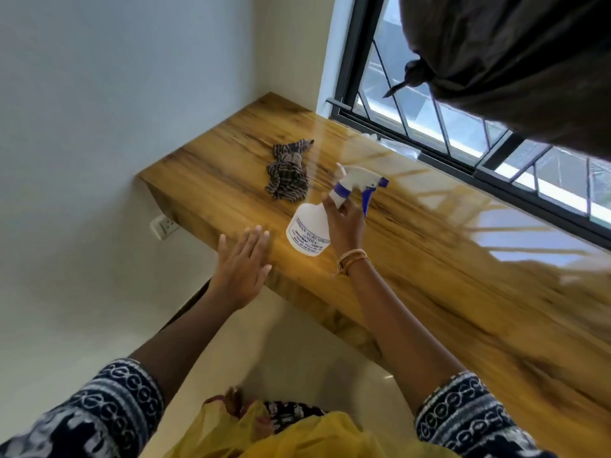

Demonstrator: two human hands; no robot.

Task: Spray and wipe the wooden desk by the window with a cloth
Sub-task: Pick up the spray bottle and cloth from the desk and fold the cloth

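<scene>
The right hand (344, 223) grips the neck of the white spray bottle (309, 231), held tilted over the wooden counter (429, 259). The left hand (239, 267) is released, fingers straight, at the counter's front edge beside the bottle. The striped cloth (287, 175) lies crumpled on the counter beyond the bottle, toward the window (429, 127).

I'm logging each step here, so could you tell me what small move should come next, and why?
Probably squeeze the trigger to wet the wooden desk. The right hand grips the spray bottle by its neck, tilted above the desk, while the cloth lies untouched and the left hand hovers open at the desk's near edge.
</scene>
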